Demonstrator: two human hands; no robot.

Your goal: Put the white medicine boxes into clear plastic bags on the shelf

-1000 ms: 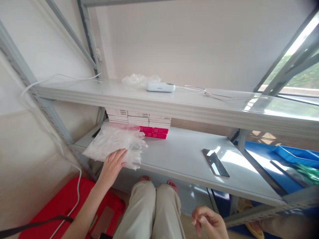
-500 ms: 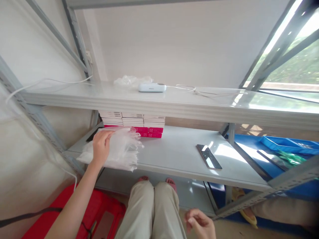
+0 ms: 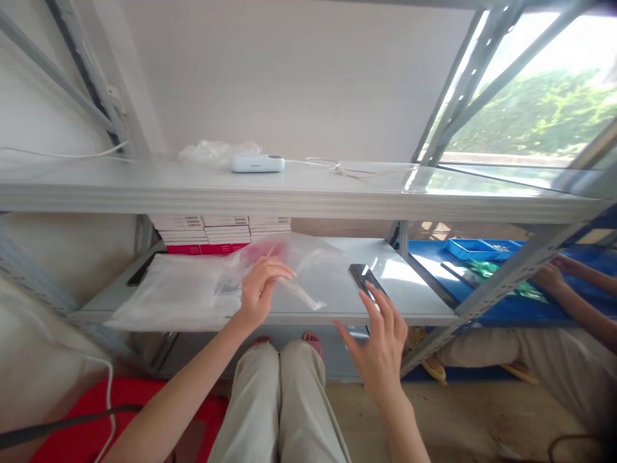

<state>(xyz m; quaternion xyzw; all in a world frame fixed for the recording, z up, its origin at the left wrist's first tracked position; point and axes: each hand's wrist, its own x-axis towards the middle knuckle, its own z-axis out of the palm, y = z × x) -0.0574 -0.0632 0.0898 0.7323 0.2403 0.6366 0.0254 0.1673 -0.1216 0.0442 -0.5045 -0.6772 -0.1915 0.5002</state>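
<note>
My left hand (image 3: 260, 292) pinches a thin clear plastic bag (image 3: 308, 251) above the lower shelf, lifted over toward the right. Under and left of it lies a stack of clear plastic bags (image 3: 173, 289) along the shelf's front edge. My right hand (image 3: 378, 325) is raised with fingers spread, holding nothing, in front of a dark phone (image 3: 359, 273) that it partly covers. White and pink boxes (image 3: 207, 235) are stacked behind the bags, some seen through the lifted plastic.
The upper shelf (image 3: 337, 206) holds a white device (image 3: 258, 164), a cable and crumpled plastic (image 3: 212, 153). A red stool (image 3: 120, 399) stands at lower left. At right, another person's hands (image 3: 552, 273) work over a blue table (image 3: 486, 315) with blue trays (image 3: 470, 248).
My left hand has moved right, drawing a bag off the stack. My right hand has risen to the shelf and spread its fingers. The view has shifted right, bringing the other person's hands in.
</note>
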